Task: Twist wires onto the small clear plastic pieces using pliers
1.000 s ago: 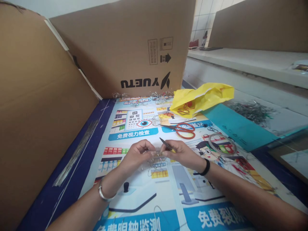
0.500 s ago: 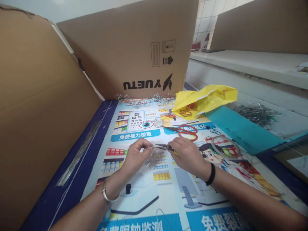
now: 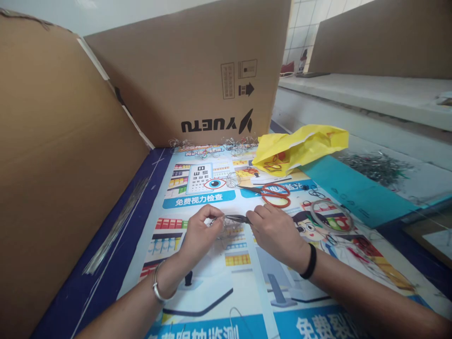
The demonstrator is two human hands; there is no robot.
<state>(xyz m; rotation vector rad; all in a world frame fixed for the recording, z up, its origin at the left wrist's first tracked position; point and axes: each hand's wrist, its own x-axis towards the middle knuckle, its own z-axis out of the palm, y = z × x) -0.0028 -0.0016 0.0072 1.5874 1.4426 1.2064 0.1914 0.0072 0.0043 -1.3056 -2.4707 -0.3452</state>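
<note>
My left hand (image 3: 204,230) pinches a small piece of bent wire work (image 3: 229,228), thin and silvery, hanging below the fingertips. My right hand (image 3: 277,233) is wrapped round a pair of pliers (image 3: 237,218), whose dark jaws point left and reach the wire by my left fingertips. The jaws look closed; whether they clamp the wire is too small to tell. Just beyond my right hand lie scissors (image 3: 275,194) with orange-red handles. A round wire shape (image 3: 233,179) rests near the scissors' tips.
A yellow bag (image 3: 314,141) lies at the back right, beside a coil of wire (image 3: 348,221) and a pile of wire scraps (image 3: 377,167). Straight wires (image 3: 116,226) lie at left. Cardboard walls (image 3: 183,80) stand behind and left. A printed poster (image 3: 212,278) covers the table.
The pliers' jaws have closed and shifted slightly left and down, onto the wire at my left fingertips. My right fingers have tightened round the handles. My left hand has barely moved.
</note>
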